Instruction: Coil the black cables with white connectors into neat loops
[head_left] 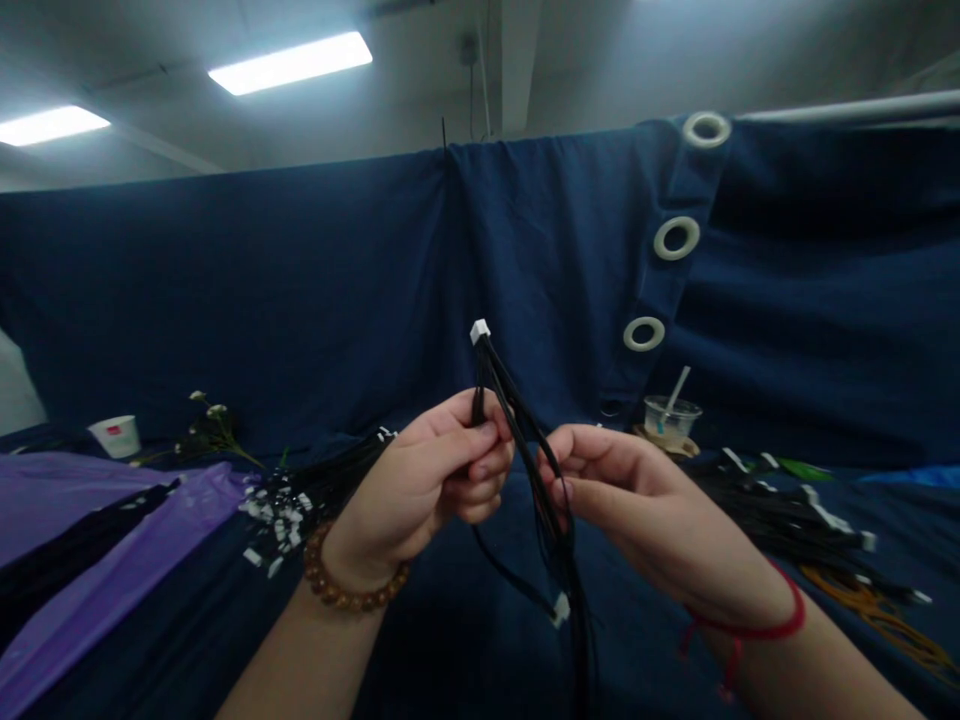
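The black wires [553,540] are up near the middle, their white plug [480,331] on top, maybe so it is easy to see. The left hand [442,465], at 7 o'clock, has curled fingers and pinches some wires just below the plug, likely to keep it steady. The right hand [619,485], at 4 o'clock, is partly closed, thumb and finger nipping wires lower down, perhaps to stop them swinging. A second plug [561,608] hangs at 5 o'clock.

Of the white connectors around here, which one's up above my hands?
The upper white connector, at the top end of the held black wires, above your left hand. The lower white connector hangs below the fingers instead.
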